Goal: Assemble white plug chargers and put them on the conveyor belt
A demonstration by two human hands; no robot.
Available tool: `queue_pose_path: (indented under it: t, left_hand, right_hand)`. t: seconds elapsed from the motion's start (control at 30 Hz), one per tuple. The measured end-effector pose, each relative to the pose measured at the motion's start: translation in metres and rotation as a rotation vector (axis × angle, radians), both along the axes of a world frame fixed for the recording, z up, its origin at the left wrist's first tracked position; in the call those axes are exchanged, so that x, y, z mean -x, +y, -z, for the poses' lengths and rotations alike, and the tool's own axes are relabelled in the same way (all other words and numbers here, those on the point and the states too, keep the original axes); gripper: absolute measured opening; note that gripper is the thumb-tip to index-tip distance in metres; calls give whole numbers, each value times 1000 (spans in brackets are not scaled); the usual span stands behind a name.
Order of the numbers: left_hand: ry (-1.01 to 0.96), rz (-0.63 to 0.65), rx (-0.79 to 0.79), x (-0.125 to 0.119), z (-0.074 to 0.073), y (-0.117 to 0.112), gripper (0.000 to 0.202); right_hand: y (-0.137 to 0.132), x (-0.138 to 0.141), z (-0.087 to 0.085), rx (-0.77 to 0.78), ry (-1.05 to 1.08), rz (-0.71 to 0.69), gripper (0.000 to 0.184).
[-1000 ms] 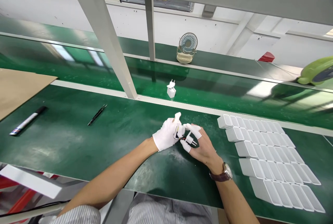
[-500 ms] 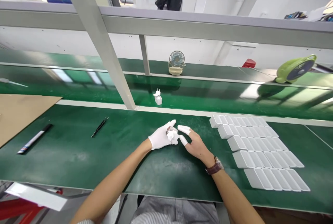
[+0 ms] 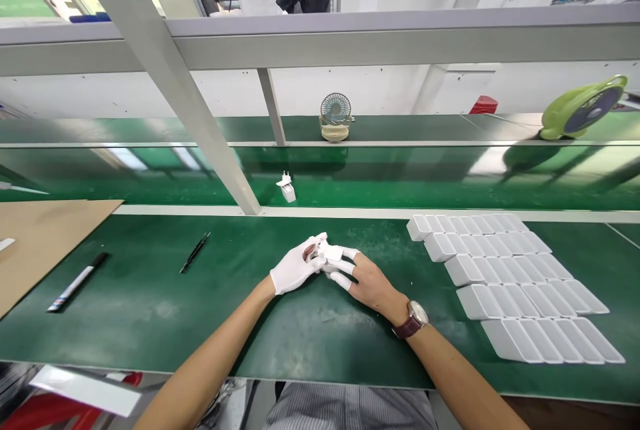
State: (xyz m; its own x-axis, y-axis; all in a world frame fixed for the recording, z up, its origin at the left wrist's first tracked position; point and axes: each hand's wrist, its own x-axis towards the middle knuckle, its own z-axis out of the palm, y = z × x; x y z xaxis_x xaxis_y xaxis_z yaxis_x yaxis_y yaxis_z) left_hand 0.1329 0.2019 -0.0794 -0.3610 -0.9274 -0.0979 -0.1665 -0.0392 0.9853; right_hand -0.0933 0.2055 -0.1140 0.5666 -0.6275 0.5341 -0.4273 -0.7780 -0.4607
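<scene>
My left hand [image 3: 296, 269], in a white glove, is closed around a small white plastic part [image 3: 331, 252] above the green bench. A brownish bit shows near its fingers, too small to name. White finger cots cover fingertips of my right hand [image 3: 374, 283], which has its fingers on the same white part from the right. Fingers of both hands hide much of the part. Beyond the hands, a white power adapter [image 3: 287, 189] with two upright pins lies on the green conveyor belt [image 3: 380, 187].
Rows of white plastic housings [image 3: 525, 290] stand on the bench at right. Black tweezers [image 3: 195, 252] and a marker-like tube [image 3: 77, 283] lie at left beside brown cardboard [image 3: 50, 237]. A slanting metal post [image 3: 200, 130] rises behind. Two fans, one small [image 3: 335, 117], one green [image 3: 580, 107], stand further back.
My right hand has moved left, and its fingers now touch the white part held in my left hand; before, they were apart from it. The camera view has shifted slightly.
</scene>
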Motion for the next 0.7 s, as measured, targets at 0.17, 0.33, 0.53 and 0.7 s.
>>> queue_pose_path:
  t: [0.17,0.33,0.53,0.7]
  left_hand:
    - [204,-19,-150,4,14,-3,69]
    - [377,-88,-306,9,19,-6,82]
    - [382,-110,-333,11,17,-8,78]
    - [386,-72,-318,9,21,-6,77]
  right_hand:
    - [0,0,9,68,13,16,29]
    - [2,-2,17,88,5,63,24]
    - [3,-3,17,13,20,79,24]
    - [-1,-4,14,23,7,62,24]
